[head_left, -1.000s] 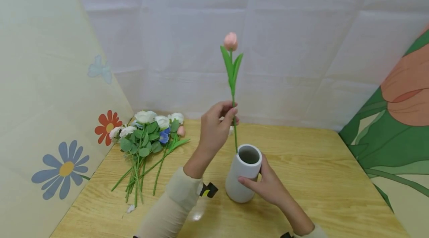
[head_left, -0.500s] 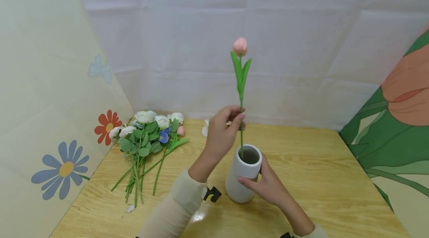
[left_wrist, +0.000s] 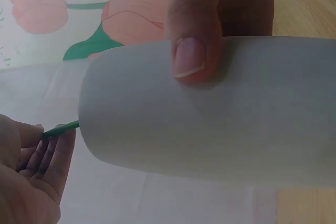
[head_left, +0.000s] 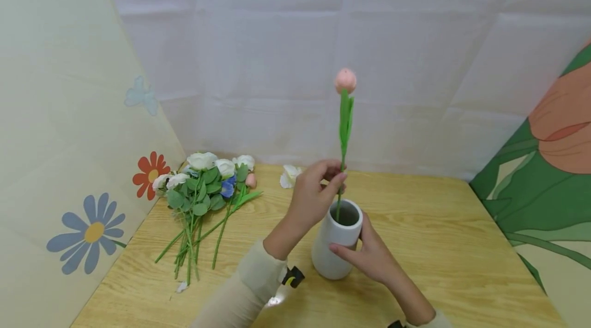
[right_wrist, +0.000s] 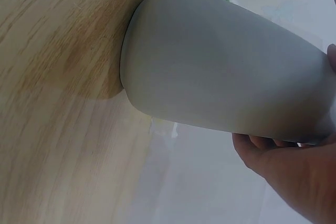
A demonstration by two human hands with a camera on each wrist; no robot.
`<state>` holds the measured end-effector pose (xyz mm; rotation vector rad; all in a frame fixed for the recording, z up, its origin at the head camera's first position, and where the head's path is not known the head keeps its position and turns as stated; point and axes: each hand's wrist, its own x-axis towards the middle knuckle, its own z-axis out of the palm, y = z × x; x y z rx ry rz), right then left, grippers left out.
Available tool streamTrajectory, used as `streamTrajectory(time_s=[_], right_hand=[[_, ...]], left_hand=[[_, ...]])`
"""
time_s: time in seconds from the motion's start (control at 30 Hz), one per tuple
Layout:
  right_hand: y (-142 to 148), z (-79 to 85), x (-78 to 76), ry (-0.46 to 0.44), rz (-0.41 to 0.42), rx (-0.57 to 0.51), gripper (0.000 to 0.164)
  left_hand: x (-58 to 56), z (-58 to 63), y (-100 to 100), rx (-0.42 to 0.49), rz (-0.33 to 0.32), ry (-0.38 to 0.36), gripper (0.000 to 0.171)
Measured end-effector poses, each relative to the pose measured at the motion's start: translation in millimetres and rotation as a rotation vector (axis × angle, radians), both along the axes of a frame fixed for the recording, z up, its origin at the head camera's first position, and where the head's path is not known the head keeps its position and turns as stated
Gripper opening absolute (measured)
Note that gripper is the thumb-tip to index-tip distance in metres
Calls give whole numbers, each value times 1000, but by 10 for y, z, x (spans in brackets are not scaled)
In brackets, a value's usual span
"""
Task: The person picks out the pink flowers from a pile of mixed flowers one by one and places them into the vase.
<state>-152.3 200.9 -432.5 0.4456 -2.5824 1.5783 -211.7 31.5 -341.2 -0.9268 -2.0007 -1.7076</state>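
Observation:
A pink tulip (head_left: 345,81) with green leaves stands upright above a white vase (head_left: 333,258), its lower stem inside the mouth. My left hand (head_left: 318,192) pinches the stem between thumb and fingertips, just above the rim. In the left wrist view the green stem (left_wrist: 62,128) runs from those fingers into the vase. Around the vase's right side my right hand (head_left: 371,253) holds on, thumb across the front. The right wrist view shows the vase (right_wrist: 220,66) with its base on the wooden table and my right hand (right_wrist: 294,174) against its side. The stem's lower end is hidden.
A pile of white roses, leaves and a blue flower (head_left: 228,187) lies at the table's left, stems toward me. A second pink tulip head (head_left: 251,180) is among them. A loose white blossom (head_left: 290,176) sits near the back edge. Printed cloth panels border the table.
My left hand has moved right and down with the tulip, and the stem has passed from the rim into the vase's mouth. The right hand and vase have stayed in place.

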Motion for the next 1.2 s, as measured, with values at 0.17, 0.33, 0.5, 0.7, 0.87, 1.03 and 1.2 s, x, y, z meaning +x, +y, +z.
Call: streamTrajectory(time_s=[0.17,0.33,0.5,0.7,0.87,1.03,1.2], right_hand=[[5,0,-4,21,20,-6,88],[8,-3,3,29,27,-6,87],[11,1,0,14,15,6,88],[15,-10,-9,15,15,9,88],[17,-14,-19,30,25,8,90],[16,-16,-21,37,28,10,90],[22,-25,-16,36,37,0,90]], left_hand=[[18,-60,-2,-17,-1,9,16],[38,-114,-12,-54,-1,19,18],[51,-162,-25,-92,11,38,16],[70,-204,-51,-153,43,49,18],[83,-226,-73,-178,48,102,18],[91,-265,-94,-183,41,134,16],[91,-301,-105,-174,12,152,18]])
